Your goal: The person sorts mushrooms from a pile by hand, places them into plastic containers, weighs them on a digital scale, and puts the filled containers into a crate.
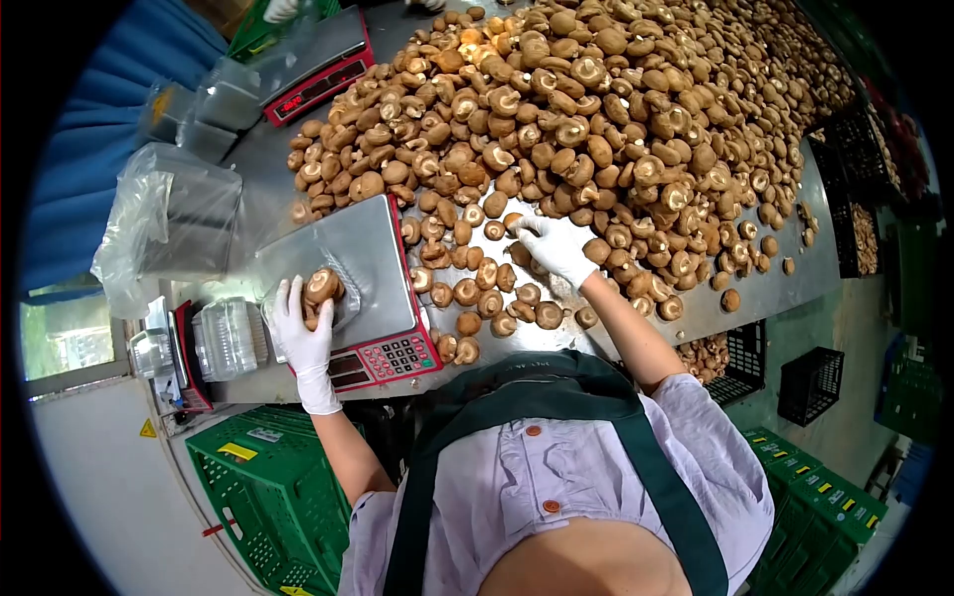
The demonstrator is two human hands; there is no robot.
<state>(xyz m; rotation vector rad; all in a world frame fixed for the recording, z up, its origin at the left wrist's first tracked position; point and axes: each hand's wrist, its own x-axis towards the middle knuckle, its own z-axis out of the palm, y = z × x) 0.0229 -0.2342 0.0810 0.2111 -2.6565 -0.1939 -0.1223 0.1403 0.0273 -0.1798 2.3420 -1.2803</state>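
My left hand (301, 336), in a white glove, curls around brown shiitake mushrooms (323, 286) above the scale. Under them a clear plastic tray (348, 310) shows in part on the metal pan of the red digital scale (366, 246). My right hand (558, 248), also gloved, is at the near edge of the big mushroom pile (596, 129). Its fingertips close on one small shiitake mushroom (513, 222). Several loose mushrooms (489, 303) lie on the metal table between scale and right hand.
Stacked clear trays (229, 338) stand left of the scale, beside a plastic bag (164, 214). A second red scale (318, 70) sits farther back. Green crates (283, 497) are at the lower left, a black crate (810, 385) on the floor at right. Another gloved hand (281, 10) shows at the top.
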